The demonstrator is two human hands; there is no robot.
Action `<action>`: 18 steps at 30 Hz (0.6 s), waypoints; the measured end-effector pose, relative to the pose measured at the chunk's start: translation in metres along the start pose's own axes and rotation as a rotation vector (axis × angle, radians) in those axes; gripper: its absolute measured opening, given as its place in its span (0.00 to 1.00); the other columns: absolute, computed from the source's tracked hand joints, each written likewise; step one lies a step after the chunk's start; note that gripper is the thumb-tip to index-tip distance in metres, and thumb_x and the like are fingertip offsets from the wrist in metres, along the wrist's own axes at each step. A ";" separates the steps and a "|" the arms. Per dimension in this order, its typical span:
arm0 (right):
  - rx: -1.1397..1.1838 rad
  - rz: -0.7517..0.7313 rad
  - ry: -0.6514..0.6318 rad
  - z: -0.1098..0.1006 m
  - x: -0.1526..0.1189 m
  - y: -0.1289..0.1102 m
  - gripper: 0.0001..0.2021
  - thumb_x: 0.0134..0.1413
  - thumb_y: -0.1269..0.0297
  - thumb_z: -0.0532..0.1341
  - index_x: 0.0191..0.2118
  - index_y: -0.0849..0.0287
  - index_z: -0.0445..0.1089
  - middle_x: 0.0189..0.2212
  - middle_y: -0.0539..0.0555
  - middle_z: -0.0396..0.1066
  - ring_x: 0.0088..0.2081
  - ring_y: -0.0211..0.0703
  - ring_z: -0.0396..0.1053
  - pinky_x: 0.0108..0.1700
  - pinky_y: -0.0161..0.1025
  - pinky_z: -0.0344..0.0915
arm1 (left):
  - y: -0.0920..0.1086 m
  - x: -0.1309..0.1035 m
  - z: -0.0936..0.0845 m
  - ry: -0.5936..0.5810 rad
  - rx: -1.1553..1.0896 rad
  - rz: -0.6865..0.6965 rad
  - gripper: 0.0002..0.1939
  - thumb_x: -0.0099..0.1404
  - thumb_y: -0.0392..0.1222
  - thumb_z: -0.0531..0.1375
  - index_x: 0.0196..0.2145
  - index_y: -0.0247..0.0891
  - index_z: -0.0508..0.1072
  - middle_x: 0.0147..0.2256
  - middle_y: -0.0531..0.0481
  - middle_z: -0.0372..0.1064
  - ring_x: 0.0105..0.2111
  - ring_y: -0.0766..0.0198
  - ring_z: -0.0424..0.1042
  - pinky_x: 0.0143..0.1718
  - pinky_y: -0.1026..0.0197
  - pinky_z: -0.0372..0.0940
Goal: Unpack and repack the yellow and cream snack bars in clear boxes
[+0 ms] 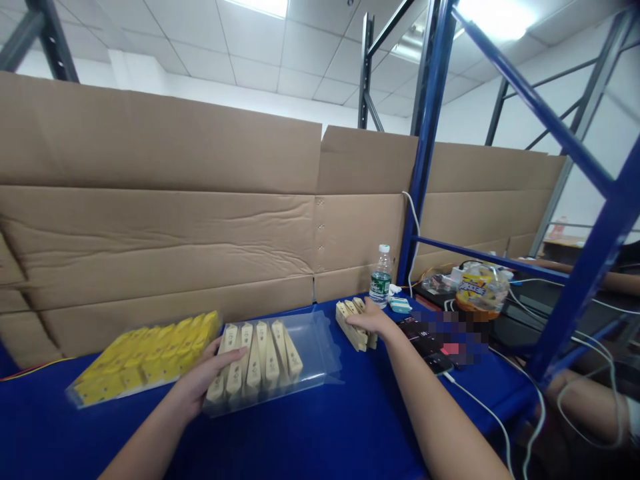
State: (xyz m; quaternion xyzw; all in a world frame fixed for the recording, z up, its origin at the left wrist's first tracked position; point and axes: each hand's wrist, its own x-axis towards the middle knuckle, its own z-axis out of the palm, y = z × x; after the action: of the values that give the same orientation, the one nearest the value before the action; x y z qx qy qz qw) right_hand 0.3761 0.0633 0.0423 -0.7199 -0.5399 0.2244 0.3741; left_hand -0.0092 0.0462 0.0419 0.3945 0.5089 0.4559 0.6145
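A clear plastic box [320, 353] lies tilted on the blue table, with several cream paper packets [255, 360] standing in a row in its left and middle part. My left hand [205, 377] grips the box's left end, the thumb laid over the nearest packets. To the right of the box, my right hand [373, 321] is closed around a small bunch of similar cream packets [351, 327]; its far fingers are hidden. Left of my left hand lies a second clear pack [145, 357] filled with several yellow packets.
A water bottle [381, 277] and a small blue-white packet [400, 305] stand behind my right hand. A phone [425, 343] with a cable lies to the right, near a bagged snack tub [480, 290]. Cardboard [175, 227] walls the back; a blue post [425, 147] rises at right.
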 end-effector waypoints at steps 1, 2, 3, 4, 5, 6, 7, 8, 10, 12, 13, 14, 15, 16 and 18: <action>-0.029 -0.005 0.016 0.001 -0.002 -0.001 0.30 0.42 0.60 0.72 0.51 0.61 0.64 0.44 0.61 0.74 0.46 0.55 0.75 0.45 0.43 0.71 | 0.000 0.000 0.000 0.002 -0.002 0.004 0.43 0.49 0.39 0.75 0.59 0.45 0.61 0.41 0.44 0.79 0.37 0.50 0.80 0.38 0.52 0.76; -0.065 -0.006 0.026 0.002 -0.004 -0.003 0.33 0.40 0.58 0.73 0.52 0.60 0.63 0.45 0.62 0.73 0.48 0.57 0.75 0.46 0.44 0.70 | 0.000 0.000 0.000 0.004 -0.003 0.006 0.44 0.48 0.39 0.75 0.59 0.45 0.61 0.41 0.44 0.79 0.37 0.50 0.80 0.38 0.52 0.76; -0.105 -0.006 0.032 0.004 -0.007 -0.004 0.35 0.37 0.57 0.73 0.53 0.60 0.62 0.46 0.64 0.72 0.49 0.59 0.74 0.46 0.46 0.70 | 0.000 0.000 0.000 0.007 -0.003 0.008 0.44 0.47 0.39 0.75 0.59 0.44 0.62 0.41 0.43 0.79 0.37 0.50 0.80 0.38 0.52 0.76; -0.141 -0.008 0.038 0.007 -0.010 -0.006 0.38 0.34 0.56 0.74 0.53 0.60 0.62 0.47 0.65 0.72 0.50 0.61 0.73 0.47 0.48 0.69 | -0.001 0.001 0.000 0.010 -0.003 0.009 0.44 0.47 0.39 0.76 0.59 0.43 0.62 0.41 0.43 0.79 0.37 0.50 0.80 0.37 0.52 0.76; -0.179 -0.007 0.045 0.011 -0.012 -0.008 0.41 0.31 0.56 0.75 0.54 0.59 0.62 0.48 0.67 0.71 0.51 0.63 0.73 0.48 0.50 0.68 | -0.001 0.001 -0.001 0.012 -0.004 0.010 0.45 0.46 0.39 0.76 0.58 0.42 0.62 0.42 0.42 0.79 0.37 0.50 0.80 0.37 0.52 0.76; -0.217 -0.003 0.054 0.015 -0.014 -0.010 0.42 0.28 0.57 0.75 0.54 0.59 0.62 0.50 0.68 0.70 0.52 0.65 0.72 0.49 0.51 0.68 | -0.002 0.002 -0.001 0.014 -0.005 0.011 0.45 0.45 0.40 0.76 0.58 0.42 0.62 0.43 0.41 0.78 0.38 0.49 0.80 0.37 0.52 0.76; -0.253 0.002 0.065 0.018 -0.016 -0.012 0.43 0.27 0.59 0.75 0.54 0.59 0.62 0.51 0.69 0.68 0.52 0.66 0.71 0.49 0.52 0.67 | -0.002 0.003 -0.001 0.014 -0.007 0.014 0.45 0.45 0.40 0.76 0.58 0.42 0.62 0.43 0.41 0.78 0.38 0.49 0.80 0.37 0.53 0.76; -0.286 0.004 0.078 0.021 -0.016 -0.013 0.41 0.28 0.60 0.75 0.54 0.59 0.63 0.52 0.70 0.67 0.52 0.66 0.71 0.49 0.52 0.66 | -0.003 0.003 -0.002 0.014 -0.009 0.017 0.46 0.44 0.41 0.77 0.58 0.41 0.62 0.44 0.40 0.78 0.39 0.49 0.80 0.38 0.53 0.76; -0.338 -0.002 0.111 0.023 -0.016 -0.013 0.36 0.33 0.63 0.72 0.53 0.60 0.62 0.53 0.70 0.65 0.50 0.63 0.72 0.49 0.49 0.66 | -0.005 0.005 -0.002 0.014 -0.010 0.022 0.47 0.43 0.42 0.77 0.58 0.41 0.62 0.45 0.40 0.77 0.39 0.49 0.80 0.38 0.53 0.76; -0.369 -0.025 0.150 0.022 -0.012 -0.011 0.32 0.37 0.65 0.69 0.52 0.61 0.61 0.52 0.69 0.66 0.49 0.59 0.73 0.47 0.45 0.66 | -0.006 0.007 -0.003 0.013 -0.008 0.029 0.48 0.42 0.42 0.78 0.58 0.42 0.62 0.45 0.40 0.77 0.39 0.50 0.80 0.38 0.53 0.75; -0.379 -0.039 0.170 0.020 -0.009 -0.010 0.31 0.39 0.66 0.68 0.53 0.61 0.61 0.51 0.68 0.67 0.48 0.57 0.73 0.47 0.44 0.66 | -0.007 0.008 -0.004 0.009 -0.007 0.033 0.48 0.42 0.42 0.78 0.58 0.42 0.62 0.46 0.40 0.77 0.39 0.50 0.80 0.38 0.53 0.75; -0.387 -0.054 0.190 0.019 -0.007 -0.009 0.30 0.41 0.67 0.67 0.53 0.61 0.60 0.50 0.66 0.68 0.48 0.56 0.73 0.47 0.43 0.65 | -0.007 0.008 -0.004 0.002 -0.007 0.035 0.48 0.42 0.43 0.78 0.58 0.42 0.62 0.46 0.40 0.77 0.39 0.50 0.80 0.38 0.53 0.75; -0.392 -0.067 0.209 0.019 -0.004 -0.008 0.30 0.43 0.67 0.66 0.54 0.61 0.59 0.48 0.65 0.69 0.49 0.56 0.73 0.47 0.42 0.65 | -0.008 0.009 -0.004 -0.004 -0.006 0.037 0.48 0.42 0.43 0.78 0.58 0.42 0.62 0.45 0.40 0.77 0.39 0.50 0.80 0.38 0.53 0.75; -0.397 -0.080 0.228 0.019 -0.001 -0.007 0.29 0.45 0.68 0.66 0.54 0.62 0.59 0.48 0.65 0.69 0.49 0.55 0.72 0.47 0.42 0.65 | -0.008 0.009 -0.005 -0.010 -0.006 0.037 0.47 0.42 0.43 0.77 0.58 0.42 0.62 0.45 0.40 0.77 0.39 0.50 0.80 0.38 0.53 0.75; -0.404 -0.103 0.268 0.023 0.004 -0.005 0.27 0.48 0.67 0.64 0.55 0.62 0.59 0.49 0.64 0.69 0.51 0.55 0.71 0.50 0.42 0.64 | -0.007 0.008 -0.005 -0.013 -0.006 0.037 0.47 0.43 0.43 0.77 0.58 0.42 0.62 0.44 0.41 0.78 0.39 0.49 0.80 0.37 0.53 0.75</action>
State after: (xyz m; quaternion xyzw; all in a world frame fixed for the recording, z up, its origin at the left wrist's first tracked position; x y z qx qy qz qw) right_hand 0.3580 0.0749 0.0319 -0.7750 -0.5553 -0.0048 0.3018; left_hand -0.0122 0.0518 0.0318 0.4052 0.4961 0.4660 0.6104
